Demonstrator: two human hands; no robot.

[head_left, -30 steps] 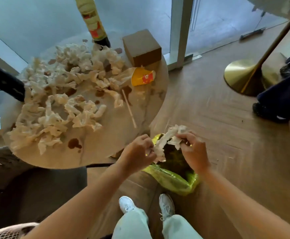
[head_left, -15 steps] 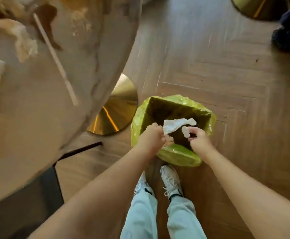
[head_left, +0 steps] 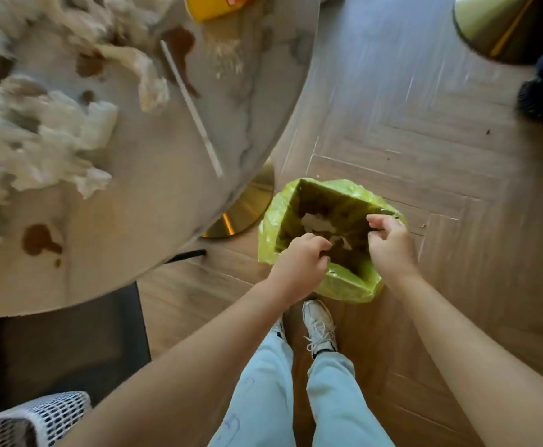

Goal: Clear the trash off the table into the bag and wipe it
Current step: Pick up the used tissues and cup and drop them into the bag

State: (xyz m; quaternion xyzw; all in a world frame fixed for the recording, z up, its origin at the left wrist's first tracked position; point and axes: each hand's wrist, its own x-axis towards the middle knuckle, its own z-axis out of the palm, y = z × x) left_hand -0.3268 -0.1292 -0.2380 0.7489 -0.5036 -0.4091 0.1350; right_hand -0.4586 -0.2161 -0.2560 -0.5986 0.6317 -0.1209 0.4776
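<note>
1. We see a wooden floor [head_left: 425, 130] laid in a herringbone pattern, with pale streaks of light across it.
2. We see a gold disc base [head_left: 247, 208] under the round top at the left.
3. We find a second gold base [head_left: 489, 24] at the top right.
4. We notice a white mesh basket [head_left: 28, 417] at the bottom left.

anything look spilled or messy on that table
Yes. Brown liquid stains blot the round table, crumpled tissues cover its left side, and a loose straw lies near the edge.
</note>
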